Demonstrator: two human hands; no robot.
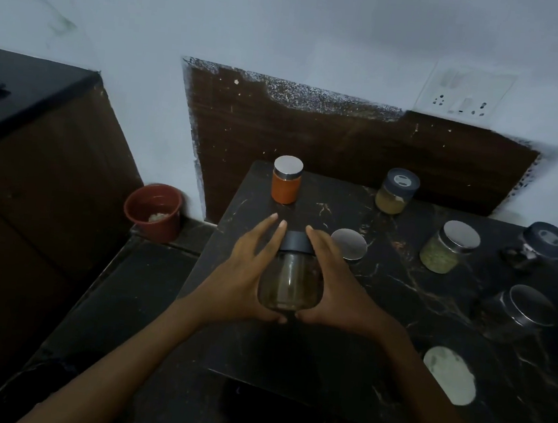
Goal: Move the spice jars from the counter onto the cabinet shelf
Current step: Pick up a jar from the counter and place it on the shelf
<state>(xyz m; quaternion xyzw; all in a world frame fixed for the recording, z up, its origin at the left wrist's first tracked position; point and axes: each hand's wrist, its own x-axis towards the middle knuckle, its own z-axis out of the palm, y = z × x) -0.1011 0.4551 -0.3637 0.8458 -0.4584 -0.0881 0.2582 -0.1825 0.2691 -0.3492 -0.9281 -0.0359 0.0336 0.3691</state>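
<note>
I hold a clear glass jar (291,281) with a dark lid between both hands, over the black marble counter (289,360). My left hand (241,276) presses its left side and my right hand (340,286) its right side, with both thumbs curled under its near end. Further jars stand on the counter: an orange one (286,181) with a steel lid at the back, a yellow-filled one (396,193) with a dark lid, a green-filled one (447,247), a dark-lidded one (539,246) at far right and a steel-lidded dark one (518,313). A steel lid (350,244) shows just behind my right hand.
A pale round lid (450,374) lies near the counter's front right. A red pot (153,212) sits on the lower ledge to the left. A dark wooden cabinet (34,168) with a black top stands at far left. A wall socket (466,90) is above the counter.
</note>
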